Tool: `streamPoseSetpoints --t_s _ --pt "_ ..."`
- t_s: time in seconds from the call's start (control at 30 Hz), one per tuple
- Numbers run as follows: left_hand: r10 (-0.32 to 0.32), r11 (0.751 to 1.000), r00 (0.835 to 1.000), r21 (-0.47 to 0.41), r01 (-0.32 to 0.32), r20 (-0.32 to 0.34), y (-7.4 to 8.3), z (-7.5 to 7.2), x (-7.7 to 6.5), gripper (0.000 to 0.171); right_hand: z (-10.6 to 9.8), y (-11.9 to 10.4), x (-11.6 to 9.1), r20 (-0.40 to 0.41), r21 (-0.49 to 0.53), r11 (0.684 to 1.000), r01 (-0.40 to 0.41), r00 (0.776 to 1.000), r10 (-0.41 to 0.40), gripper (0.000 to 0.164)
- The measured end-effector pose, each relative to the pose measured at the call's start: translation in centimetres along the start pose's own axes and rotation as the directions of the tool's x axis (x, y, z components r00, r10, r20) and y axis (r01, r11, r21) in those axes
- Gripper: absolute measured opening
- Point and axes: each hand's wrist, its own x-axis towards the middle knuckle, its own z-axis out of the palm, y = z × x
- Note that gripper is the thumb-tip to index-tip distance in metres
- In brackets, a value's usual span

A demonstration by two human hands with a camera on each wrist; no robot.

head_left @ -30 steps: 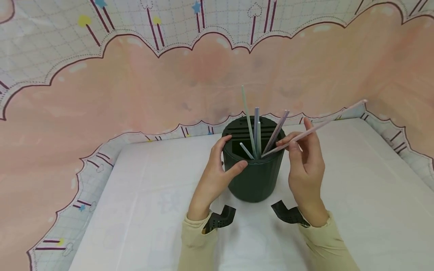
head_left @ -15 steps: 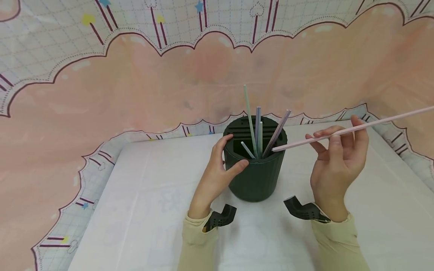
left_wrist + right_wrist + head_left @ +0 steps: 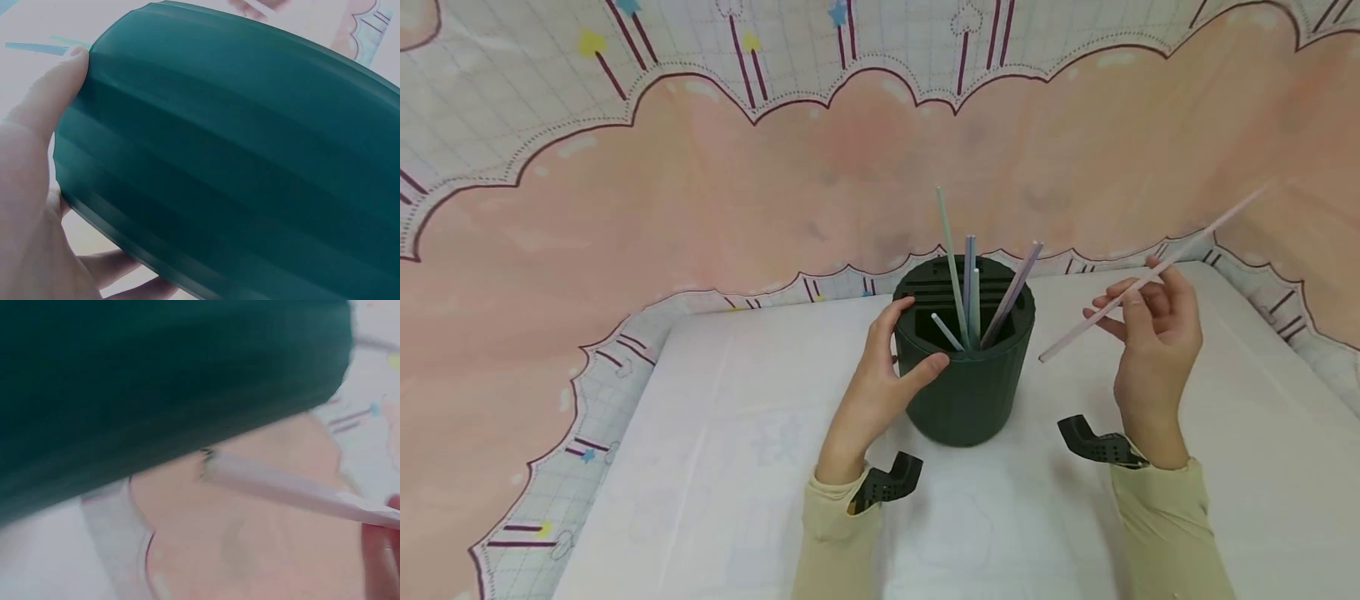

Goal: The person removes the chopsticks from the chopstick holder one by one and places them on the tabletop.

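Observation:
A dark green ribbed bucket [image 3: 967, 400] with a slatted cover over its back half stands upright on the white table. My left hand [image 3: 874, 387] grips its left side, thumb at the front rim and fingers round the side; the left wrist view shows the same hold on the bucket wall [image 3: 225, 150]. Between thumb and fingers, my right hand [image 3: 1159, 358] pinches a pale pink straw [image 3: 1078, 328] in mid-air, right of the bucket. The straw slants, its lower end apart from the rim. Its near end [image 3: 250, 472] shows in the right wrist view. Several straws [image 3: 1011, 296] lean in the bucket's front opening.
A white cloth [image 3: 737, 467] covers the table. Behind it hangs a peach backdrop [image 3: 865, 183] with a scalloped, patterned border, which also runs along the table's back and side edges. Each wrist bears a black camera mount [image 3: 1101, 442].
The pink straw has come out of the bucket with my right hand, moving right, and has now tilted so its lower end points down-left. My left hand stays on the bucket.

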Motion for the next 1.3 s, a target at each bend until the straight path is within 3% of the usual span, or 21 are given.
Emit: streamPoseSetpoints --t_s 0.07,0.1,0.17,0.27,0.37,0.47,0.77,0.9,1.0,1.3 --pt "-0.004 1.000 1.000 -0.004 0.004 0.006 0.0 0.0 -0.1 0.070 -0.5 0.7 0.0 0.054 -0.236 0.971 -0.034 0.997 0.048 0.033" --pt "-0.008 1.000 1.000 -0.004 0.008 0.008 0.0 0.0 -0.1 0.070 -0.8 1.1 0.0 0.085 -0.354 0.934 -0.042 0.993 0.077 0.033" --pt "-0.005 1.000 1.000 -0.001 0.005 0.009 0.0 0.0 -0.1 0.071 -1.4 2.0 0.0 0.140 -0.546 0.837 -0.035 0.981 0.132 0.032" --pt "0.008 1.000 1.000 0.003 -0.008 -0.001 0.1 -0.1 -0.1 0.071 -2.4 4.0 0.3 0.207 -0.711 0.703 -0.006 0.954 0.218 0.034" --pt "0.013 1.000 1.000 0.011 -0.013 -0.008 0.0 -0.1 -0.2 0.071 -3.5 6.4 0.5 0.244 -0.786 0.618 0.007 0.923 0.299 0.038" --pt "0.014 1.000 1.000 0.018 -0.014 -0.011 0.0 -0.1 -0.2 0.070 -4.2 7.8 0.6 0.249 -0.826 0.564 -0.016 0.886 0.391 0.039" --pt "0.025 0.999 0.999 0.032 -0.024 -0.026 0.1 -0.1 -0.2 0.070 -3.0 5.4 0.3 0.281 -0.924 0.379 0.053 0.766 0.579 0.031" --pt "0.018 0.999 1.000 0.029 -0.017 -0.026 0.2 -0.1 -0.2 0.071 -3.5 6.0 0.5 0.253 -0.949 0.311 0.049 0.706 0.662 0.033" --pt "0.015 1.000 1.000 0.028 -0.014 -0.026 0.3 -0.1 -0.2 0.071 -4.0 6.7 0.5 0.235 -0.960 0.274 0.050 0.674 0.701 0.033" --pt "0.023 0.999 0.999 0.029 -0.022 -0.024 0.1 -0.1 -0.2 0.072 -5.0 8.1 0.3 0.215 -0.973 0.223 0.067 0.627 0.749 0.030"
